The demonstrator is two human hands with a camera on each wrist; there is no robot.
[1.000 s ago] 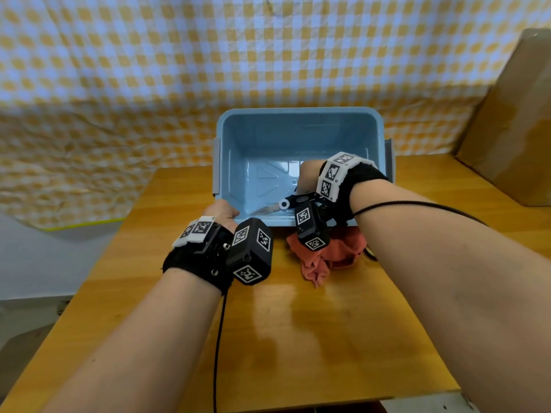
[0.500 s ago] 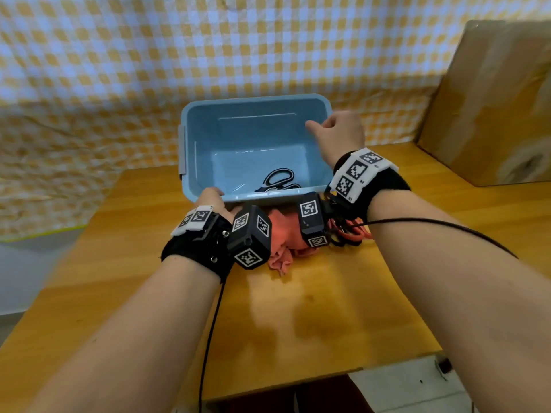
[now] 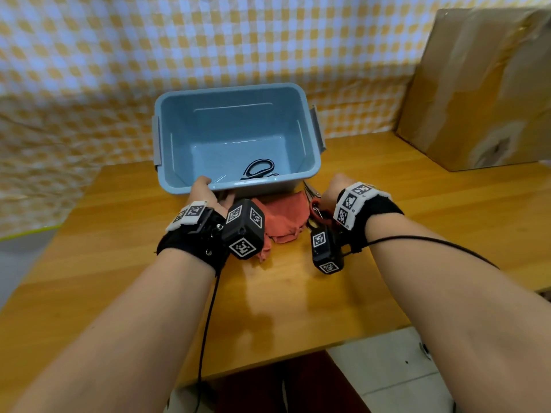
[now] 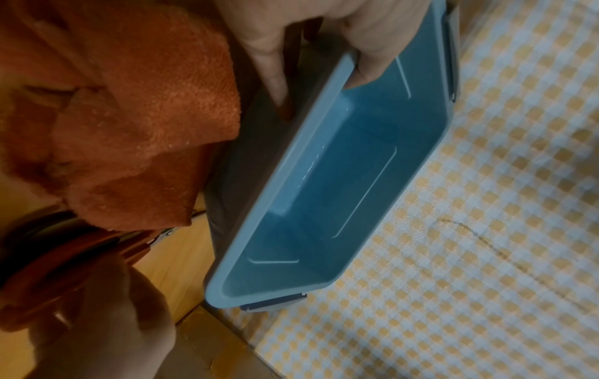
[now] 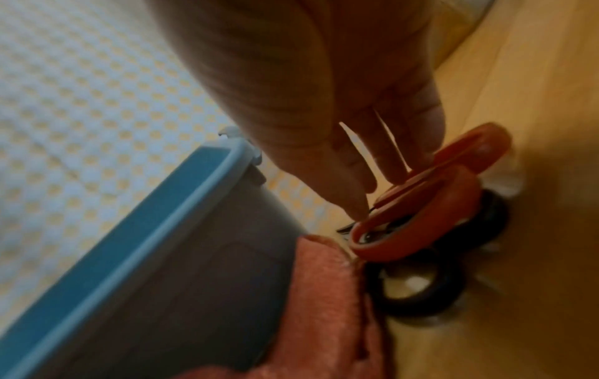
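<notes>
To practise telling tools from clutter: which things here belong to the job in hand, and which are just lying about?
In the job: left hand gripping the bin; binned scissors; right hand reaching for the red scissors; black scissors by them on the table.
Lying about, it seems: cloth; cardboard box; checked sheet.

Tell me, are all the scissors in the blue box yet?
Not yet. One black pair lies inside the blue box, whose rim the left hand holds. The right hand reaches its fingers to the orange scissors on the table. Another black-handled pair under them waits too.
</notes>
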